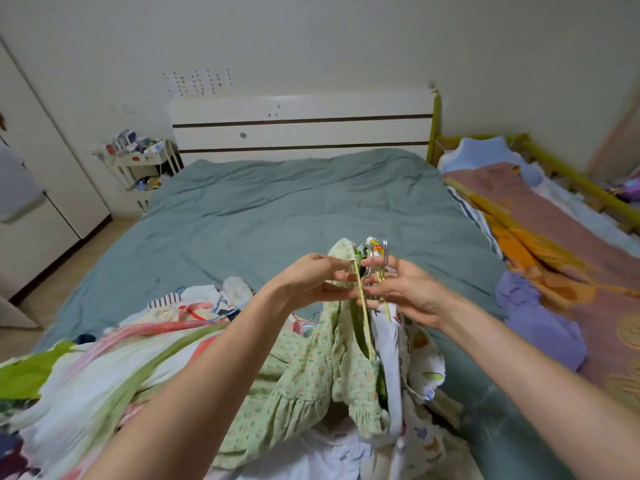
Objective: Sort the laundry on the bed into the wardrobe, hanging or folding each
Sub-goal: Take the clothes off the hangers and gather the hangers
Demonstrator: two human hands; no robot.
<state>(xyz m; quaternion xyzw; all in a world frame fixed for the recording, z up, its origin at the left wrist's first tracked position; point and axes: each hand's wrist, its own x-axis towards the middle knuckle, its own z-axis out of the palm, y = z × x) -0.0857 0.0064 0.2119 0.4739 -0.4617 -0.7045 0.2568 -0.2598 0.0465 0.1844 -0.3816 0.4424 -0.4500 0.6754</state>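
While both hands are meeting above the near middle of the bed, the scene is reading like this:
left hand: left hand (313, 277) is pinching the collar of a pale green floral cotton dress (304, 382), fingers curled on the fabric at the top of a slim yellow-green hanger (363, 317)
right hand: right hand (403, 289) is gripping a bunch of clear and pale hanger hooks (379, 261), fingers curled round them
green dress: hanging from the slim hanger between the hands, skirt trailing down onto the near laundry
second garment: white cartoon-print children's top (420, 362) is hanging just right of the green dress, touching it, under the right hand
laundry pile: mixed heap of white, pink and lime striped clothes (114, 368) is lying on the near left of the bed
bed: teal-grey duvet-covered bed (277, 209) is filling the middle, white headboard with dark stripes (301, 128) at the far end
right side: pink and orange patterned blanket (561, 237) is lying on a yellow-railed cot; lilac cloth (540, 323) is bunching just beside it
left side: white wardrobe door (45, 161) is standing far left; white trolley of small items (142, 161) is sitting beside the headboard
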